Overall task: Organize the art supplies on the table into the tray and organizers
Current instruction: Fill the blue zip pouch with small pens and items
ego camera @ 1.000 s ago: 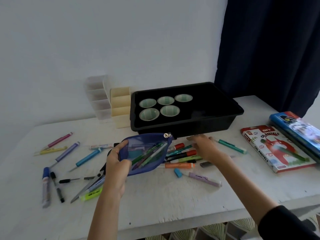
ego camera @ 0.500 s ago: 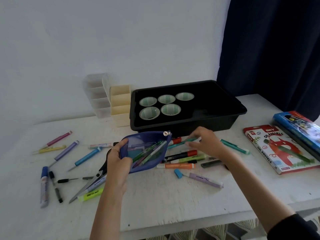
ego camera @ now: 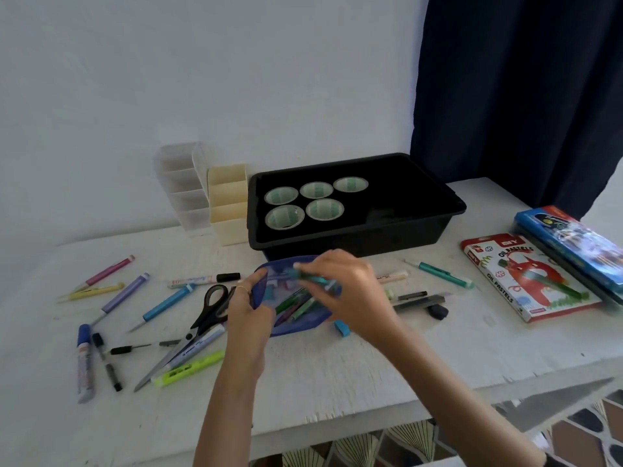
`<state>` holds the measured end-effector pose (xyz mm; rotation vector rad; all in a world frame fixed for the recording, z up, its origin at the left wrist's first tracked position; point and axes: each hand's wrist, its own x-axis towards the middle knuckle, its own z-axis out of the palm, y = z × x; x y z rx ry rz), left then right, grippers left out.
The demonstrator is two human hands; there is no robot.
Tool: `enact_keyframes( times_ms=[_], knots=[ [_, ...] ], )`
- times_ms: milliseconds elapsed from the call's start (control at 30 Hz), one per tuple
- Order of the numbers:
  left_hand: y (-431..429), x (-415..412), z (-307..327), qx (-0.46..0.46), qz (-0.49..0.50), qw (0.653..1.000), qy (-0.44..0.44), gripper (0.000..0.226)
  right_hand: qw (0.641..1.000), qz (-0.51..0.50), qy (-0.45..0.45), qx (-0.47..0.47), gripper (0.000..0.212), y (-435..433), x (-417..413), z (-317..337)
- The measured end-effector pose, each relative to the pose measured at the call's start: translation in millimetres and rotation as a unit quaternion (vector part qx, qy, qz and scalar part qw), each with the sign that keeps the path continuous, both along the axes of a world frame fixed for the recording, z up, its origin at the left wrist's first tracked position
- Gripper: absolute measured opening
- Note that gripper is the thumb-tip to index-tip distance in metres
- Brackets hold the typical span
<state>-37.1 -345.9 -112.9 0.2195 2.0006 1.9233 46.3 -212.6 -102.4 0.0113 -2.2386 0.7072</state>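
slim teal pen [ego camera: 313, 280] in right hand [ego camera: 350, 291], translucent pouch [ego camera: 303, 326] in left hand [ego camera: 249, 320]

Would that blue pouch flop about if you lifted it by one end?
Probably floppy: the blue pouch bends into a curve where the left hand grips its edge. Likely light, since only a few pens show through its sheer side.

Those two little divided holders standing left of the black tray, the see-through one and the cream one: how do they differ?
The clear organizer is see-through plastic; the cream organizer is opaque. The cream organizer stands right beside the black tray; the clear organizer stands on the cream one's other side, away from the tray. Both stand upright, are split into stepped compartments, and show no supplies inside.
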Motion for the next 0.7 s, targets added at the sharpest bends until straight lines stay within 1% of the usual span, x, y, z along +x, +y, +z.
enact_keyframes(
  times_ms=[33, 67, 100, 133, 200, 267, 333, 400, 467, 500, 567, 633, 700],
  knots=[
    [0, 3, 2, 0.007, -0.003, 1.0, -0.004, 0.059, 0.997, -0.02, -0.022, 0.072, 0.024, -1, -3, -11],
    [-1, 5, 3, 0.012, -0.005, 1.0, -0.009, 0.06, 0.991, -0.036, -0.045, 0.122, 0.025, -2, -6, -20],
    [-2, 8, 5, 0.016, -0.009, 1.0, -0.011, 0.063, 0.985, -0.049, -0.066, 0.151, 0.027, -4, -7, -28],
    [-3, 10, 6, 0.017, -0.013, 1.0, -0.01, 0.066, 0.982, -0.051, -0.089, 0.159, 0.03, -6, -8, -34],
    [-6, 13, 7, 0.012, -0.017, 1.0, -0.003, 0.068, 0.983, -0.034, -0.129, 0.126, 0.031, -10, -7, -40],
    [-10, 15, 8, 0.012, -0.013, 1.0, -0.007, 0.066, 0.989, -0.013, -0.128, 0.074, 0.024, -12, -5, -41],
    [-14, 15, 9, 0.015, -0.008, 1.0, -0.012, 0.063, 0.995, -0.013, -0.092, 0.036, 0.021, -13, 1, -35],
    [-19, 15, 9, 0.022, -0.004, 1.0, -0.014, 0.063, 0.999, -0.028, -0.022, -0.009, 0.02, -12, 7, -29],
    [-25, 13, 11, 0.024, 0.005, 1.0, -0.019, 0.065, 0.995, -0.064, 0.033, -0.071, 0.021, -7, 10, -29],
    [-28, 11, 10, 0.023, 0.01, 1.0, -0.019, 0.066, 0.99, -0.089, 0.039, -0.106, 0.022, -4, 11, -30],
    [-33, 9, 10, 0.029, 0.015, 0.999, -0.021, 0.067, 0.977, -0.137, 0.018, -0.163, 0.024, 1, 13, -37],
    [-38, 7, 10, 0.034, 0.021, 0.999, -0.021, 0.069, 0.968, -0.174, -0.02, -0.181, 0.022, 6, 15, -47],
    [-42, 6, 9, 0.037, 0.024, 0.999, -0.015, 0.07, 0.961, -0.185, -0.071, -0.193, 0.016, 7, 18, -56]
  ],
)
